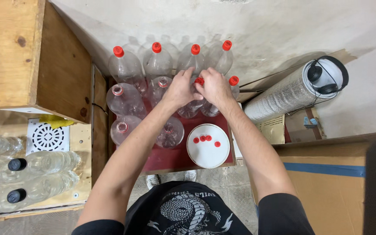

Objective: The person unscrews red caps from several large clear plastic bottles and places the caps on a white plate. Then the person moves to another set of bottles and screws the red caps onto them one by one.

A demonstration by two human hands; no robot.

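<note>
Fingers: both sets are curled shut around the red cap on one clear bottle; I read the left hand as pinching from the left side and the right hand from the right, fingertips meeting over the cap.
Cap position: directly between the two hands, touching both, so neither hand is nearer; I see only a sliver of red between the fingers.
Bottle axis: it stands upright on the red tabletop, its long axis pointing up toward my camera, neck at the top and body mostly hidden under the hands.
Bottle place: second row from the wall, right of centre, with the capped back row just behind it and another capped bottle just beside the right hand.
Left arm pose: forearm runs from lower left up toward the middle, wrist bent slightly inward, palm down.
Right arm pose: forearm rises from lower right, mirrored, wrist turned inward over the neck.
Uncapped bottles: three open necks sit left of the hands, and one lies under the left forearm.
Spare caps: four red caps rest on a white round lid on the tabletop, near me and below the right wrist.
Side shelf: dark-capped bottles lie flat at far left, well apart.
</note>
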